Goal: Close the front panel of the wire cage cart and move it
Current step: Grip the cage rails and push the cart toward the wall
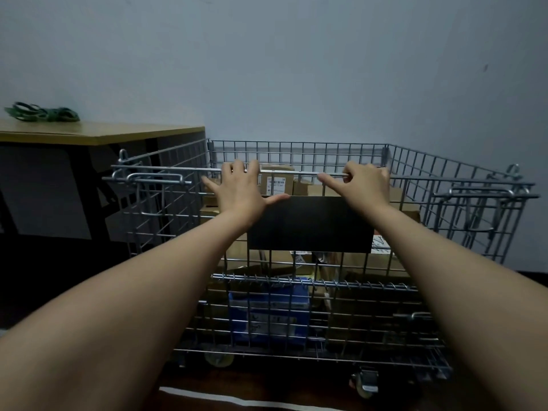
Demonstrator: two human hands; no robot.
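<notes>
The grey wire cage cart (462, 185) stands on castors against a pale wall. Its front panel (296, 173) is upright, level with the side walls, and carries a black plate (310, 223). My left hand (241, 191) lies flat against the panel's top rail with fingers spread over it. My right hand (360, 183) curls its fingers around the same top rail, the index finger pointing left. Sliding latches (154, 178) sit at the panel's upper corners.
Cardboard boxes (277, 179) and a blue package (268, 315) fill the cart. A wooden table (98, 133) with a green coil of cord (41, 112) stands close on the left. The wall is right behind the cart. A castor (366, 381) shows at the bottom front.
</notes>
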